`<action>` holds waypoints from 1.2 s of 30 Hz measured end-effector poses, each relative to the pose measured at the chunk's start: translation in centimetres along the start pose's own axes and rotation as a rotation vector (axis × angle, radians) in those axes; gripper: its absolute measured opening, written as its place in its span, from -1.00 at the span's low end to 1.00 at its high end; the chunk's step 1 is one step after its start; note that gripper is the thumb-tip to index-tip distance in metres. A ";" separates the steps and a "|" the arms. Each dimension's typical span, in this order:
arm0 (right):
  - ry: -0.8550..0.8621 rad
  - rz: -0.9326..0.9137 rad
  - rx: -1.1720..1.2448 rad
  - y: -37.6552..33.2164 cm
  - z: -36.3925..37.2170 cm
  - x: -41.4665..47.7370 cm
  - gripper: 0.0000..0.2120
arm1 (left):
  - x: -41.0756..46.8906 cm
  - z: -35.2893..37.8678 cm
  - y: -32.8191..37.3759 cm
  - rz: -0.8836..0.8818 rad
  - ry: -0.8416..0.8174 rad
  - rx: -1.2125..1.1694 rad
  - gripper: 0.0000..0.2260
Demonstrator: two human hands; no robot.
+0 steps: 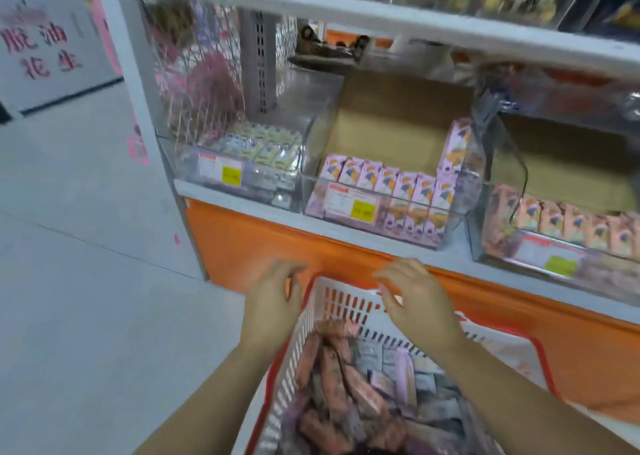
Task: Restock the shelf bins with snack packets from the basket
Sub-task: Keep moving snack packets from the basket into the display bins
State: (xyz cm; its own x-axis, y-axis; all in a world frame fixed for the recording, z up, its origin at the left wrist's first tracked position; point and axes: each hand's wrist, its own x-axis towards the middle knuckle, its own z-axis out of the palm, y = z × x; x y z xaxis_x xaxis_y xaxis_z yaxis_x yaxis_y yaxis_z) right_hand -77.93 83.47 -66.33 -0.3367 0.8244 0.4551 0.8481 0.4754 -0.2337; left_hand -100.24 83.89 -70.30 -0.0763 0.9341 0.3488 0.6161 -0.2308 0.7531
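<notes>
A white plastic basket (341, 302) with a red rim sits low in front of me, filled with several pink, purple and silver snack packets (349, 382). My left hand (273, 302) hovers by the basket's left rim, fingers loosely bent and empty. My right hand (415, 298) hangs over the basket's far end, fingers relaxed and holding nothing. Above, on the white shelf, stand clear bins: the left bin (242, 174) holds silver-green packets, the middle bin (381, 201) holds purple boxes, and the right bin (554, 243) holds pink boxes.
The shelf unit has an orange base panel (263, 243) right behind the basket. An upper shelf board (381, 14) overhangs the bins. Grey floor tiles (86, 246) spread out to the left, with a white sign bearing red writing (41, 45) standing at the far left.
</notes>
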 end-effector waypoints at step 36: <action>-0.834 0.675 0.058 6.7 2.1 -9.7 -0.76 | -5.2 5.4 -4.4 -0.240 -0.257 0.159 -0.69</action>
State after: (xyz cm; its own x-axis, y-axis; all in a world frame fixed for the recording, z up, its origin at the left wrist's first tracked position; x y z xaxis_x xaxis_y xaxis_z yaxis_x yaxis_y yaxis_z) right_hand -69.78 79.30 -74.12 0.0027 0.8613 -0.5080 0.9500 -0.1609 -0.2676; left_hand -98.27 81.52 -78.45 -0.0471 0.9989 0.0068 0.7202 0.0292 0.6931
